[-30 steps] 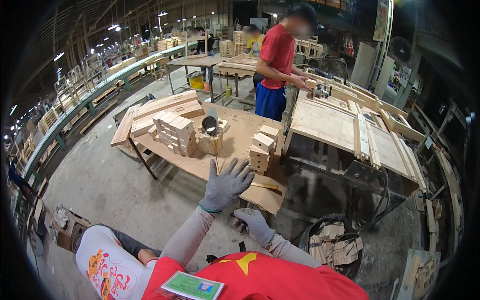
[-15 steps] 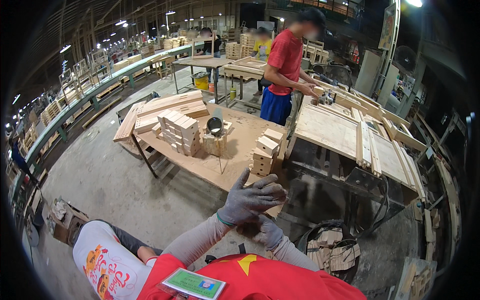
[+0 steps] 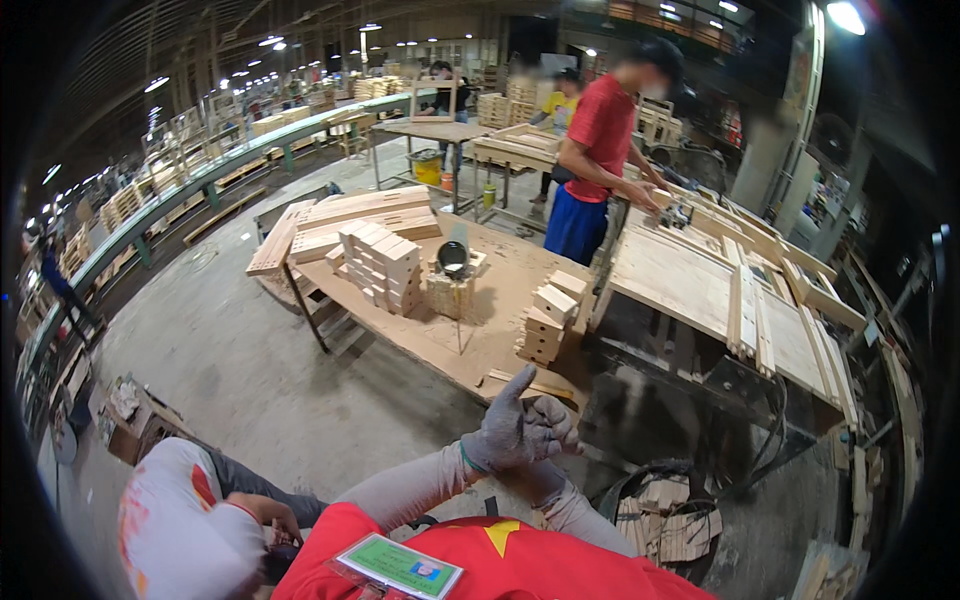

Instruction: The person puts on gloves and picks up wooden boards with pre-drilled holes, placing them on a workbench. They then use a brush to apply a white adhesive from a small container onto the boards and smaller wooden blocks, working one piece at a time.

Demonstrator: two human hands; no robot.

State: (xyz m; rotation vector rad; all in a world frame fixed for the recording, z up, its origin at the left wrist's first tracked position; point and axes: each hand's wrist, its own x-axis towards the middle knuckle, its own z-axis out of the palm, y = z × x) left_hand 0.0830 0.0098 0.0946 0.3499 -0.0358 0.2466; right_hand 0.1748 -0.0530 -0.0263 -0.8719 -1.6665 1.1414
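Drawn in from its spread pose over the table edge one second earlier, the left hand (image 3: 505,432), gloved in grey, now meets the right hand (image 3: 540,482) in front of the wearer's chest. Left hand: thumb raised, fingers partly curled; whether it grips anything cannot be told. Right hand: largely hidden behind and below the left, its opening and any contents not discernible. Directly beyond the hands, near the front edge of the brown table (image 3: 430,345), lies a thin wooden strip (image 3: 555,391); the raised thumb overlaps its near end in view, contact being uncertain. Behind the strip stands the small stack of drilled blocks (image 3: 545,325), apart from both hands. Farther left on the same surface: a black cup (image 3: 453,255) on a wooden support (image 3: 450,297), then a larger block pile (image 3: 385,265) beside long boards (image 3: 360,215). Right of the hands, at lower level: a container of offcuts (image 3: 665,520).
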